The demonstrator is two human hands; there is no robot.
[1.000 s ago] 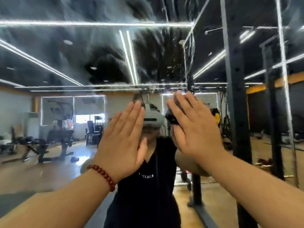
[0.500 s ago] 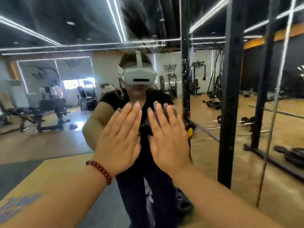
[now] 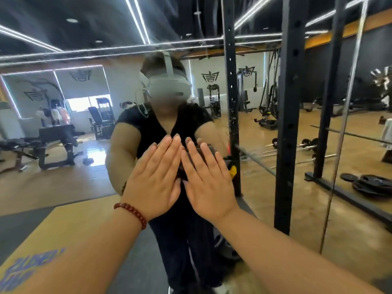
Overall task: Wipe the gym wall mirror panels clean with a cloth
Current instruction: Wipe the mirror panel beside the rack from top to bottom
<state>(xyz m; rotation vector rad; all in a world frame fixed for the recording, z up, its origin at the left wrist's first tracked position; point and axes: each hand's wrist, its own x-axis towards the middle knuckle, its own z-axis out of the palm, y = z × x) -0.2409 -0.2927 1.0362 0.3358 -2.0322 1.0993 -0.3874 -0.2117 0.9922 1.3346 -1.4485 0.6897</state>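
Both flat hands, left hand and right hand, press a dark cloth on the mirror; it could slip out and fall.

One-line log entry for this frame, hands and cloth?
left hand: flat on mirror | right hand: flat, pressing dark cloth | cloth mostly hidden

Tan gym floor — black rack

My hands cover most of the dark cloth against the mirror; only a strip shows between them. My reflected face is blurred. My forearms run off the bottom edge.
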